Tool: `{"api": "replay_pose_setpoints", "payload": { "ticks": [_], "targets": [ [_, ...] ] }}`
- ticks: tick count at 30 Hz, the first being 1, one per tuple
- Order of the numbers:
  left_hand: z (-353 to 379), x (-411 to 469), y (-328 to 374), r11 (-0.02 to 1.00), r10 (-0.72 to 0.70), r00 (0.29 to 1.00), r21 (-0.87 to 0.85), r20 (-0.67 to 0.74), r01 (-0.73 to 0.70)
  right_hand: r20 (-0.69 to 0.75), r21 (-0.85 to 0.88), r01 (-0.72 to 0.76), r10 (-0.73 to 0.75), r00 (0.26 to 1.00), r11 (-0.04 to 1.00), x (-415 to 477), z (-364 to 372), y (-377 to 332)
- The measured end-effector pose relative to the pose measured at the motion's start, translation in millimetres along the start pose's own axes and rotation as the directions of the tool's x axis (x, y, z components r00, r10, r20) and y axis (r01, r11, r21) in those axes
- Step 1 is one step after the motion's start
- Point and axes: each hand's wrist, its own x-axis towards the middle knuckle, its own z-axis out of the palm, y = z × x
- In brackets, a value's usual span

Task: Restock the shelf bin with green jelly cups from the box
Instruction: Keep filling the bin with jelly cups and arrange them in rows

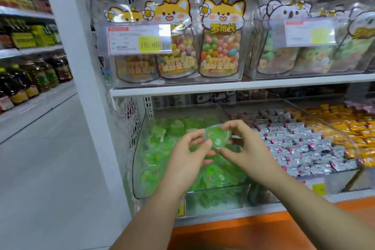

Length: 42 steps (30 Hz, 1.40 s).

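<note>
One wide-angle camera is riding on the person's head, looking forward and down, sitting close to the clear shelf bin (pixel 138 168) at centre frame. It is catching the upper shelf (pixel 203 89) above and the aisle floor (pixel 40 168) stretching away on the left.

Bright, even store light; shadows faint. Glare streaks the upper bins (pixel 263 6) and whitens a price tag (pixel 140 39). Everything is slightly soft; left hand (pixel 186 156), right hand (pixel 243 148) and the glinting jelly cup (pixel 218 138) are clearest. Edges bow; bottles (pixel 30 81) at left blur.
</note>
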Motion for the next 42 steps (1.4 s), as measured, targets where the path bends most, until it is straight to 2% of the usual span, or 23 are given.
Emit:
{"api": "replay_pose_setpoints", "payload": {
  "ticks": [3,8,12,15,18,20,21,22,24,28,30,33,36,42],
  "targets": [
    [12.6,-4.8,-4.7,0.988,-0.082,0.997,-0.129,0.01,0.083,-0.046,-0.031,0.002,-0.003,0.999,1.0,-6.6,-6.4,5.8],
    [39.0,-2.2,-12.3,0.997,-0.064,0.998,-0.046,0.014,0.065,-0.091,-0.145,0.011,-0.024,0.996,0.989,-5.3,-11.0,9.8],
    [44.4,9.5,-8.5,0.976,-0.03,0.99,-0.219,-0.14,-0.001,-0.017,-0.127,0.07,-0.073,0.997,0.989,5.5,-14.6,14.1],
    [45.7,26.6,-2.8,0.969,0.019,0.972,-0.236,-0.236,-0.076,0.007,-0.057,0.056,-0.055,0.998,0.997,11.7,-20.5,17.7],
    [43.8,65.9,7.1,0.992,0.093,0.949,-0.053,-0.302,-0.114,-0.01,-0.045,-0.073,0.073,0.997,0.996,20.4,-31.6,32.6],
    [38.8,104.1,13.1,0.963,0.175,0.928,0.253,-0.328,-0.092,0.023,-0.066,-0.172,0.174,0.985,0.983,25.9,-38.4,45.0],
    [37.7,119.7,17.1,0.886,0.204,0.935,0.461,-0.291,-0.049,0.046,-0.077,-0.2,0.204,0.978,0.977,27.9,-39.9,49.3],
    [36.4,134.3,18.3,0.764,0.211,0.946,0.645,-0.247,-0.002,0.063,-0.085,-0.219,0.224,0.973,0.972,28.8,-40.7,51.5],
    [38.1,151.6,18.9,0.543,0.182,0.968,0.839,-0.171,0.046,0.072,-0.073,-0.244,0.249,0.966,0.967,29.7,-39.9,54.1],
    [46.5,168.1,18.1,0.356,0.132,0.991,0.934,-0.038,-0.012,0.061,-0.042,-0.256,0.258,0.964,0.966,30.7,-38.2,57.7],
    [48.1,173.8,15.1,0.313,0.083,0.997,0.949,0.001,-0.027,0.06,-0.017,-0.269,0.269,0.961,0.963,31.2,-37.0,59.6],
    [47.1,178.9,2.1,0.418,0.072,0.997,0.908,-0.017,-0.015,0.056,0.02,-0.283,0.282,0.958,0.959,31.0,-35.5,61.2],
    [47.5,182.6,-8.8,0.514,0.165,0.984,0.857,-0.068,-0.027,0.056,0.039,-0.289,0.287,0.956,0.957,30.9,-35.2,61.0],
    [45.3,183.6,-13.1,0.424,0.284,0.954,0.905,-0.093,-0.039,0.058,0.043,-0.296,0.293,0.954,0.954,30.0,-34.5,59.7]
  ]
}}
